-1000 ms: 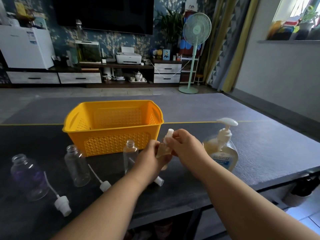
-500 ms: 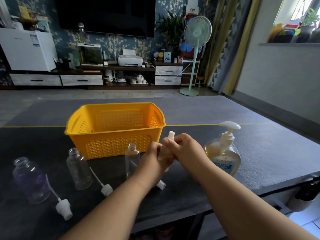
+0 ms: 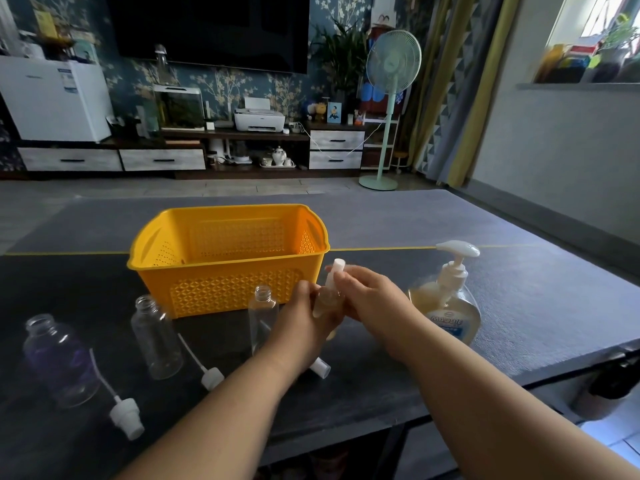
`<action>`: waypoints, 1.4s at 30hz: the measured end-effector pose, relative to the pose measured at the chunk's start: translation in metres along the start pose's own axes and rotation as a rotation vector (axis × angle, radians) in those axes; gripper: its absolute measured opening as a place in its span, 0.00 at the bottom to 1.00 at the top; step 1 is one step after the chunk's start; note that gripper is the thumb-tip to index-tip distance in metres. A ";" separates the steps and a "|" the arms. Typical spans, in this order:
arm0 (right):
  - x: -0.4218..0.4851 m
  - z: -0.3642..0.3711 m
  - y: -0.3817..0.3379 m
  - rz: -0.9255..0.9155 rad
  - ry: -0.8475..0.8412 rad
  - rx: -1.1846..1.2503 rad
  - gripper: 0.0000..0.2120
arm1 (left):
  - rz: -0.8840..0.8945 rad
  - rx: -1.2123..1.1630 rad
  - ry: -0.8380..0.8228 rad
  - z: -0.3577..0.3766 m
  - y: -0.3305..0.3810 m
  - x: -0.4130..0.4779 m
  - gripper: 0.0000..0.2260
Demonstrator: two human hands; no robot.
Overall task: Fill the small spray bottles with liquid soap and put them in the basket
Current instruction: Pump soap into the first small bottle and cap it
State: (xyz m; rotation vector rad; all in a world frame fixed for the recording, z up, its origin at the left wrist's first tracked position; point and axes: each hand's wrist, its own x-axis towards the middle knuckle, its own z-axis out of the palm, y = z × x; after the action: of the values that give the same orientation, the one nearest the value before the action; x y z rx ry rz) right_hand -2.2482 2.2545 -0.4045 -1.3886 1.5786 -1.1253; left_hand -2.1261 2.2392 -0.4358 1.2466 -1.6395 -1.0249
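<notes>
a small spray bottle (image 3: 327,301), filled with amber liquid soap, is held upright just in front of the right end of the yellow basket (image 3: 235,289), raised above the table (image 3: 536,306) and outside the basket. its body is gripped by the left hand (image 3: 303,323), whose fingers and thumb are curled round it from the left. the white spray top (image 3: 336,270) on the bottle's neck is pinched by the right hand (image 3: 372,301), with the fingers bent in close and the tip of the top showing above them. both hands are closed on the one bottle; whether they touch each other cannot be told.

to the right of the basket a pump bottle of liquid soap (image 3: 446,317) is stood upright, partly full, its white pump head pointing away from the basket. directly in front of the basket an uncapped clear bottle (image 3: 264,317) is stood, partly hidden by the left hand. a second uncapped clear bottle (image 3: 156,337) is stood in front of the basket's left corner. a purple-tinted bottle (image 3: 59,358), also open at the neck, is set further to the basket's left and nearer the viewer.

three loose tops are laid flat on the table in front of the basket. the first loose spray top (image 3: 126,417) is found far to the front left, the second loose spray top (image 3: 212,377) in front of the left half, and the third loose spray top (image 3: 320,368) in front of the right end, half covered by the left forearm.
</notes>
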 end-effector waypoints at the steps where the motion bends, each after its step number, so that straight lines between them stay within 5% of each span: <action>1: 0.001 0.000 0.000 -0.021 0.024 -0.082 0.13 | -0.014 -0.006 -0.013 0.001 0.000 0.000 0.12; 4: 0.003 -0.001 0.000 -0.029 0.109 -0.216 0.15 | -0.024 0.007 -0.029 0.004 0.002 -0.001 0.13; 8: 0.001 0.000 0.003 -0.002 -0.001 0.102 0.05 | -0.029 -0.058 0.010 0.002 -0.002 0.002 0.06; 13: 0.002 -0.001 -0.003 -0.029 0.095 -0.202 0.12 | -0.054 -0.064 -0.033 0.003 0.002 -0.002 0.08; 17: -0.001 0.001 0.002 0.001 -0.011 0.105 0.04 | -0.009 -0.023 -0.003 0.001 0.001 0.000 0.11; 22: 0.002 0.001 0.001 -0.026 0.114 -0.172 0.10 | -0.035 -0.013 -0.005 0.004 0.000 -0.002 0.09; 25: 0.002 0.003 0.005 -0.018 0.027 0.052 0.14 | -0.005 -0.016 0.026 0.003 -0.002 0.002 0.08; 27: -0.001 0.001 0.005 -0.002 -0.048 0.170 0.05 | -0.067 -0.066 0.011 0.001 0.001 0.000 0.07; 30: 0.001 0.000 0.004 -0.038 0.023 -0.064 0.02 | -0.030 -0.017 -0.013 0.002 -0.001 -0.001 0.12; 32: 0.002 0.001 0.001 -0.026 0.086 -0.179 0.10 | -0.028 -0.001 -0.005 0.001 0.003 -0.003 0.13; 36: 0.001 0.004 0.004 0.000 -0.059 0.171 0.05 | -0.026 -0.039 0.015 0.000 0.000 0.001 0.09; 39: 0.003 0.002 0.006 -0.037 0.013 0.011 0.03 | -0.058 -0.034 -0.022 0.002 0.000 0.000 0.11; 42: 0.005 0.003 0.005 -0.006 0.088 -0.097 0.12 | -0.037 0.022 -0.013 0.001 0.005 -0.004 0.13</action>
State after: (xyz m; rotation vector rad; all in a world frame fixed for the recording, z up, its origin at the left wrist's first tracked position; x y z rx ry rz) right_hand -2.2479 2.2488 -0.4101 -1.4251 1.7126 -1.1404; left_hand -2.1283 2.2442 -0.4322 1.2920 -1.6470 -1.0417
